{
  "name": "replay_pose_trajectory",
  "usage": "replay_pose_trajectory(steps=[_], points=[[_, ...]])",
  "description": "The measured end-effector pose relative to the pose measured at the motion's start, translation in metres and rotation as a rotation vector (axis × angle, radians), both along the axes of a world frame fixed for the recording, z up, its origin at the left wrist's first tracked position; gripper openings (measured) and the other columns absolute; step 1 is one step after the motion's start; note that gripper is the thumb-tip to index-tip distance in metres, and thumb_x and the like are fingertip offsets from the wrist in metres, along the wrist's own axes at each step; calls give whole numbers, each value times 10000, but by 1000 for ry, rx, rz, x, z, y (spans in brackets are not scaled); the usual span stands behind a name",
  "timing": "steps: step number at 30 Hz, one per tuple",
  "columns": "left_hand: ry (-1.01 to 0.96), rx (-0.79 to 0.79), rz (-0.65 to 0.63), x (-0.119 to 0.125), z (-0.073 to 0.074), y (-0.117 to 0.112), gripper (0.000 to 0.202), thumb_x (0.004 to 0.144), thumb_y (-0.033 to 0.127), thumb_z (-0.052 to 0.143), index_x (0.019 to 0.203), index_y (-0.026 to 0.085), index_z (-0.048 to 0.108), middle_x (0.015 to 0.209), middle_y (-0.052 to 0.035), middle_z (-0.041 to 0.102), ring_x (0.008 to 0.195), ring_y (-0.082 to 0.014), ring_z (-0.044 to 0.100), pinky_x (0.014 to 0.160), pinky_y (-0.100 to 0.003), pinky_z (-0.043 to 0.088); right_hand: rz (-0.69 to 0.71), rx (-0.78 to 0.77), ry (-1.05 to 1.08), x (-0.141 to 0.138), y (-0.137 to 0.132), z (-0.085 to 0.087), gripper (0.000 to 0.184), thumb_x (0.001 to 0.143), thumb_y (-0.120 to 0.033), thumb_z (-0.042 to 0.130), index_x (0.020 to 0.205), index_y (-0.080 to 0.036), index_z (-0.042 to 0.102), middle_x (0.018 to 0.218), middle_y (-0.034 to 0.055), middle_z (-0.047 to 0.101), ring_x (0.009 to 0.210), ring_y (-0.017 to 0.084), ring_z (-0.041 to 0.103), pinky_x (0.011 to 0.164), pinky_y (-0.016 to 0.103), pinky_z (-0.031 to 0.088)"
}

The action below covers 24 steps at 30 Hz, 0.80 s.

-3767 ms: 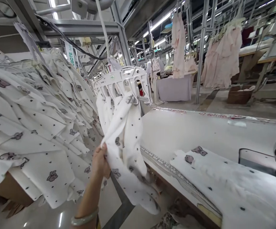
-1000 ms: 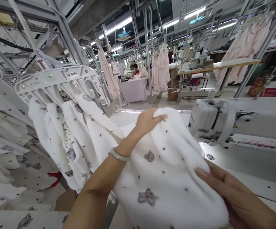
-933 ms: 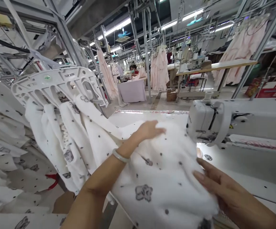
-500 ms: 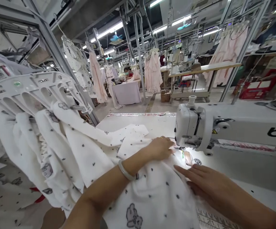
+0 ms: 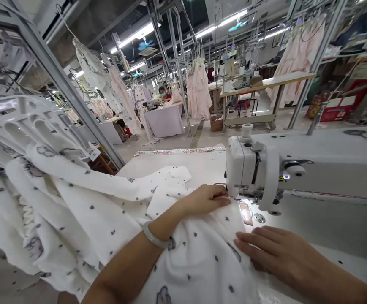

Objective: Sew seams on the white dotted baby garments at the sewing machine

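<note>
White fabric with small dark prints spreads over the sewing machine bed and drapes toward me. My left hand, a pale bangle on its wrist, pinches the cloth's far edge just left of the needle area. Fingers stretched out, my right hand lies flat over the cloth's right edge. The white sewing machine stands beyond my hands, its light shining on the lit plate beside the cloth. What sits directly under the presser foot is hard to make out.
On the left, a white multi-slot hanger rack carries several printed white garments. A metal post rises behind it. Farther back are hanging pink garments, a wooden-topped table, red boxes and a seated person.
The hanger rack and its garments sit farther left in view. The cloth by the needle has shifted left and toward me. My left fingers are more curled; my right hand is slightly lower.
</note>
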<state>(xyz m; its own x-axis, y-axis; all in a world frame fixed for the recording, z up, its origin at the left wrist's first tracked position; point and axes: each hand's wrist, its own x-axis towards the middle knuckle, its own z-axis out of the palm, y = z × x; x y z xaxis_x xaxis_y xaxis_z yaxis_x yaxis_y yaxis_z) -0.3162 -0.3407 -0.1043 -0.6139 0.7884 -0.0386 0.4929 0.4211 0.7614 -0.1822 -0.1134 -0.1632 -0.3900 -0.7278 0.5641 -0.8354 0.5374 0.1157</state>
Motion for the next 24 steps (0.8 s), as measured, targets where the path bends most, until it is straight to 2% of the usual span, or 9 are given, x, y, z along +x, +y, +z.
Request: replay_pose_trajectory(steps=[3,7,10,14,16,20,24], points=[[15,-58,7,2,-11,9,184,956,369,647,914,193,679,928,-13,715,891,-189,648,776,-270,464,-7,-26,1,-6,-3,0,323,1057,-100,453,1291,-125,674,1131,117,786,919,225,731,819,372,625],[28,-79,95,6,-18,16,127,918,324,706,925,198,717,1007,-24,765,973,-205,687,843,-263,480,-80,-123,-73,-9,-5,-2,295,1092,-209,449,1218,-152,710,1086,124,788,953,249,739,814,393,642],[15,-66,113,14,-18,14,109,886,299,743,892,191,728,994,-25,778,978,-206,701,857,-255,488,-48,-119,-122,-3,-9,2,296,1088,-161,419,1084,-173,715,989,93,786,876,226,736,782,357,630],[-6,-106,132,27,-18,8,141,842,326,789,899,202,756,969,-9,783,959,-212,706,861,-262,493,-11,-89,-123,8,-15,9,386,1010,-4,360,931,-204,680,858,49,753,765,202,695,684,325,583],[20,-131,152,31,-19,7,161,857,360,774,908,208,765,961,-6,781,934,-213,702,857,-274,490,-11,-97,-137,11,-16,12,373,1012,-16,365,926,-207,674,848,48,745,761,201,684,681,325,568],[91,-177,159,34,-22,10,215,906,415,712,908,205,758,941,-15,773,891,-210,686,819,-289,477,4,-70,-250,9,-12,16,257,1045,-140,436,1008,-213,679,927,62,745,838,206,691,763,342,573],[152,-252,166,35,-22,17,242,921,440,676,867,209,724,912,-21,763,873,-225,681,785,-312,469,-23,-81,-144,1,-5,21,260,1054,-178,454,1027,-208,711,952,63,769,852,210,703,757,348,580]])
